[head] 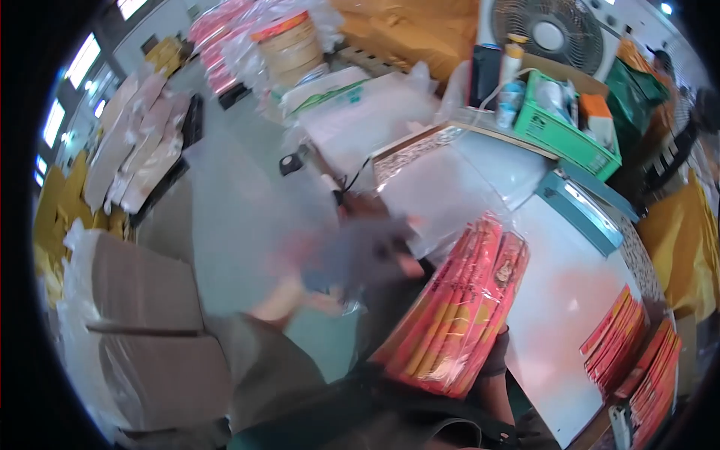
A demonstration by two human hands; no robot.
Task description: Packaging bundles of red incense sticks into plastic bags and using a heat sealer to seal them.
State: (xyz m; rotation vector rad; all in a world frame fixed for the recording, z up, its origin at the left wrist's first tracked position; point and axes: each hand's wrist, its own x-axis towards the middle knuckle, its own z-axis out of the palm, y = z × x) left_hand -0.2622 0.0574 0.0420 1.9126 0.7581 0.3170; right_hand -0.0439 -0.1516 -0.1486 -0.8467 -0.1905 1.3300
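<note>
A clear plastic bag packed with red and yellow printed packets (450, 315) is tilted in front of my body. My right hand (496, 351), in a dark glove, is mostly hidden behind this bag and supports it from its right side. To the left of the bag is my left hand (363, 253), in a grey glove with bare fingertips. It is strongly blurred, so its grip cannot be made out. Beyond the bag, a sheet of clear plastic (444, 197) lies on the white worktable (545, 281).
A teal impulse sealer (582, 208) sits on the table's far right. Behind it stand a green crate (568, 132) of supplies and a fan (545, 36). More red packets (616, 343) stand at the right. Plastic-wrapped cardboard stacks (149, 281) flank my left side. A person (664, 62) is far off.
</note>
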